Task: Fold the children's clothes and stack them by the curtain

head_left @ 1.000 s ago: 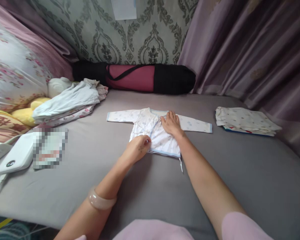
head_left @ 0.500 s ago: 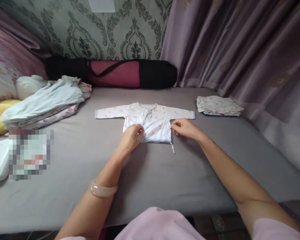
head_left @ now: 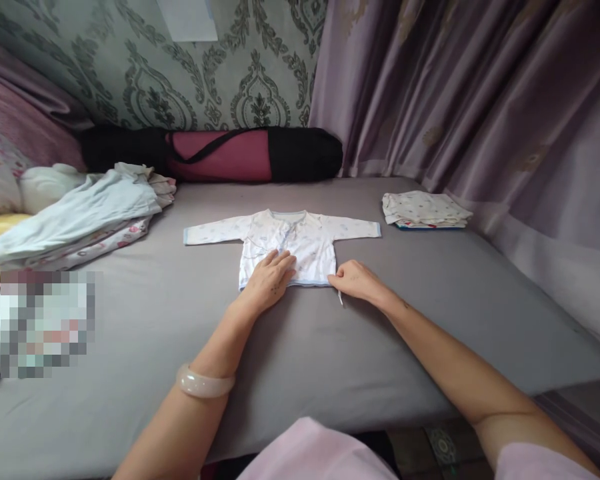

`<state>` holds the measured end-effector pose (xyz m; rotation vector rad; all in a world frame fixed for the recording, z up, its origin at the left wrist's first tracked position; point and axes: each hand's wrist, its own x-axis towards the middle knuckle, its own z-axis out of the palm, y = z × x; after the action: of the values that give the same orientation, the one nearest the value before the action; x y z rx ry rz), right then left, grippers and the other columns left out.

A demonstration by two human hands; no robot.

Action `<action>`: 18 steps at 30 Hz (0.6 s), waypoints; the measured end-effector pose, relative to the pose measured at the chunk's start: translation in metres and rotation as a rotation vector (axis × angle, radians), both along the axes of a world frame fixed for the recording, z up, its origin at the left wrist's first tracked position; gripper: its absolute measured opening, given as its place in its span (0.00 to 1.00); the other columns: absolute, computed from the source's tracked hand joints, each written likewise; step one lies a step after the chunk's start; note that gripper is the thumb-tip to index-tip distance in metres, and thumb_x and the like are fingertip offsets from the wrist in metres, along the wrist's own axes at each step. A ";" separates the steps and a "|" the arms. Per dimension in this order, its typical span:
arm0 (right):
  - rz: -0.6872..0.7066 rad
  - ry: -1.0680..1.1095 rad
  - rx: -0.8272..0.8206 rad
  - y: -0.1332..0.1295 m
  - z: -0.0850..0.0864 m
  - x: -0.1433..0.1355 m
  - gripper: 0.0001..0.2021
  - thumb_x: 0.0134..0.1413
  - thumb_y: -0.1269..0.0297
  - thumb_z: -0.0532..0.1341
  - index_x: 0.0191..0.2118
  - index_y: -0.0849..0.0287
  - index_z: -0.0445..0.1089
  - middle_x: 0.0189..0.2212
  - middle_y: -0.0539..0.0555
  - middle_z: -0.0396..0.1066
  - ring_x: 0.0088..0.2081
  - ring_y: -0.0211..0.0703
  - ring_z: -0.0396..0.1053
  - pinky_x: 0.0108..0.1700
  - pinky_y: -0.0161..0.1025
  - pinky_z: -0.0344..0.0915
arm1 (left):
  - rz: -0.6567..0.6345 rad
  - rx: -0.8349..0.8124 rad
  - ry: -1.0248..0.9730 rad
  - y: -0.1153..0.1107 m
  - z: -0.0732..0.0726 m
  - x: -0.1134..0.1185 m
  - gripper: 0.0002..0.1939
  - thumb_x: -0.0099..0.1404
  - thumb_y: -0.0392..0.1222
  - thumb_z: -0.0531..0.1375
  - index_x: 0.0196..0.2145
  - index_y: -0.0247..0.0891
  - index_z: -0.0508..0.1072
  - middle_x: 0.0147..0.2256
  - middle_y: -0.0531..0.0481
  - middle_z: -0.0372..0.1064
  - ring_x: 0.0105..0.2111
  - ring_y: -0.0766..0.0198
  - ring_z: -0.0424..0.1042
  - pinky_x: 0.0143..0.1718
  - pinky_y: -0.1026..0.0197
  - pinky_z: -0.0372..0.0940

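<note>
A small white baby shirt [head_left: 307, 253] with light blue trim lies spread flat, its sleeves stretched out to both sides. My left hand [head_left: 270, 280] rests flat on the lower front of the shirt, fingers extended, covering part of the hem. At the bottom right corner, my right hand [head_left: 354, 279] pinches the shirt's edge between thumb and fingers. A short white tie string [head_left: 341, 299] hangs out below that corner onto the sheet.
The shirt lies on a grey-sheeted bed [head_left: 300, 353]. Folded clothes [head_left: 425, 209] sit at the right, a pile of clothes [head_left: 80, 213] at the left. A maroon and black long bag [head_left: 220, 157] lies along the wall. Purple curtains [head_left: 405, 87] hang at right.
My left hand has gone from curled fingers to lying flat on the shirt. The right hand has moved down the side to the bottom corner and taken hold of it.
</note>
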<state>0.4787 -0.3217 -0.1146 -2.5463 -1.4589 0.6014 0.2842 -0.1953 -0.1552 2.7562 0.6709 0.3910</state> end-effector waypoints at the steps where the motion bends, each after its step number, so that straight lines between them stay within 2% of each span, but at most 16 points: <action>1: -0.002 0.032 0.006 -0.001 -0.001 0.004 0.14 0.48 0.57 0.55 0.18 0.58 0.68 0.16 0.50 0.64 0.22 0.38 0.63 0.24 0.34 0.50 | 0.031 -0.020 0.050 -0.001 0.001 0.000 0.22 0.72 0.45 0.46 0.59 0.36 0.62 0.62 0.41 0.59 0.63 0.51 0.54 0.64 0.46 0.50; 4: -0.033 0.121 0.005 -0.008 -0.006 0.014 0.14 0.48 0.57 0.55 0.20 0.59 0.69 0.13 0.48 0.61 0.19 0.35 0.60 0.22 0.32 0.49 | 0.107 -0.062 0.171 -0.005 0.006 0.000 0.24 0.71 0.48 0.48 0.61 0.37 0.60 0.64 0.44 0.54 0.66 0.46 0.47 0.64 0.45 0.49; 7: -0.057 0.155 -0.021 -0.013 -0.009 0.020 0.15 0.48 0.56 0.55 0.21 0.60 0.70 0.11 0.47 0.60 0.16 0.34 0.59 0.21 0.31 0.50 | 0.134 -0.080 0.226 -0.007 0.012 0.000 0.24 0.71 0.50 0.49 0.61 0.40 0.60 0.65 0.46 0.53 0.66 0.46 0.46 0.64 0.46 0.49; 11: 0.012 0.084 -0.132 -0.010 0.003 0.021 0.15 0.51 0.56 0.55 0.22 0.60 0.71 0.13 0.50 0.65 0.18 0.38 0.65 0.23 0.32 0.54 | 0.148 -0.071 0.222 -0.007 0.014 0.001 0.24 0.70 0.50 0.49 0.60 0.41 0.61 0.64 0.47 0.54 0.65 0.44 0.48 0.63 0.44 0.50; 14: 0.070 -0.094 -0.192 -0.001 0.022 0.015 0.13 0.52 0.58 0.57 0.25 0.60 0.72 0.23 0.57 0.74 0.30 0.46 0.73 0.31 0.36 0.60 | 0.131 -0.022 0.165 -0.009 0.015 0.001 0.20 0.70 0.48 0.51 0.57 0.42 0.66 0.62 0.46 0.58 0.63 0.44 0.52 0.60 0.42 0.53; 16: 0.089 -0.219 -0.108 0.011 0.028 0.007 0.13 0.56 0.59 0.56 0.33 0.60 0.74 0.34 0.61 0.76 0.40 0.52 0.73 0.39 0.40 0.63 | 0.113 0.019 0.113 -0.011 0.016 0.002 0.18 0.70 0.47 0.50 0.54 0.42 0.68 0.61 0.47 0.61 0.61 0.45 0.55 0.59 0.42 0.54; 18: 0.147 -0.228 0.042 0.029 0.025 -0.001 0.16 0.62 0.61 0.51 0.45 0.60 0.72 0.45 0.63 0.74 0.49 0.51 0.70 0.47 0.41 0.62 | 0.097 0.056 0.074 -0.013 0.014 0.004 0.17 0.71 0.46 0.48 0.53 0.43 0.68 0.60 0.47 0.61 0.61 0.46 0.55 0.58 0.42 0.54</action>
<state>0.4780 -0.2930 -0.0894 -2.5602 -1.7240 0.3018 0.2881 -0.2082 -0.1412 2.8101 0.8265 0.3340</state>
